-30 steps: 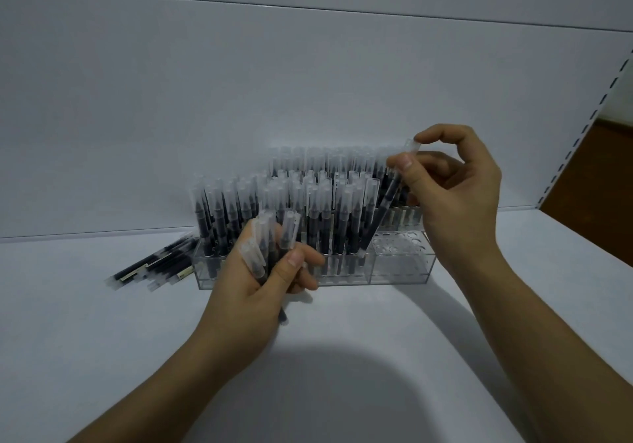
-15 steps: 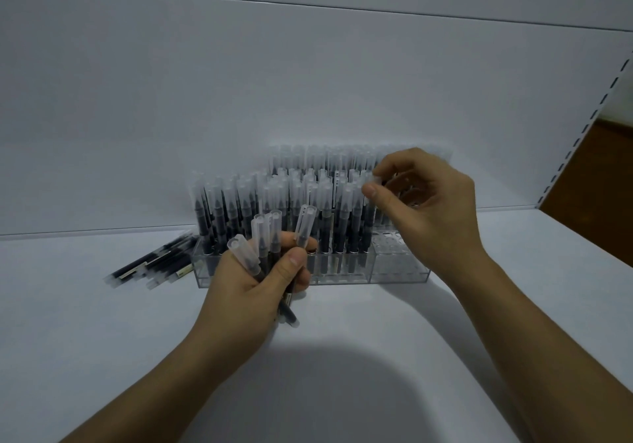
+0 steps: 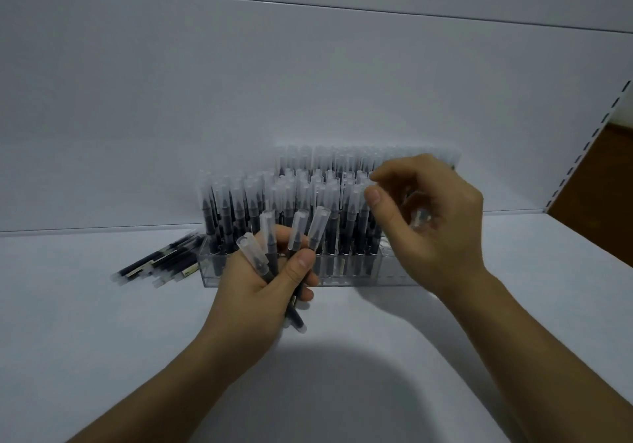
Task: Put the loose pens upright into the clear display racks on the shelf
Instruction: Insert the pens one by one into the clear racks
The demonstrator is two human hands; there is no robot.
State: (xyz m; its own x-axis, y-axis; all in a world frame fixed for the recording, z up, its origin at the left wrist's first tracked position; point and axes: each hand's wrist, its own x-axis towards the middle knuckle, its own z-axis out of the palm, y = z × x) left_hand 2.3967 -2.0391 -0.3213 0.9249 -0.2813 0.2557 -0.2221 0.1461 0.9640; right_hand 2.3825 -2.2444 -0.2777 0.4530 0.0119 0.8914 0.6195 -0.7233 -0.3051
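Observation:
A clear display rack stands on the white shelf, packed with upright black pens with frosted caps. A second, taller row of pens stands behind it. My left hand grips a bundle of several loose pens, caps up, just in front of the rack. My right hand hovers over the rack's right end, fingers loosely curled; thumb and forefinger sit slightly apart beside the cap of a standing pen. The rack's right end is hidden behind this hand.
A pile of loose pens lies flat on the shelf, left of the rack. The white back panel rises right behind the racks. A slotted shelf upright bounds the right side, with brown floor beyond.
My right hand lowered its tilted pen into the rack's right part and let it go. My left hand shifted slightly right, fanning its bundle.

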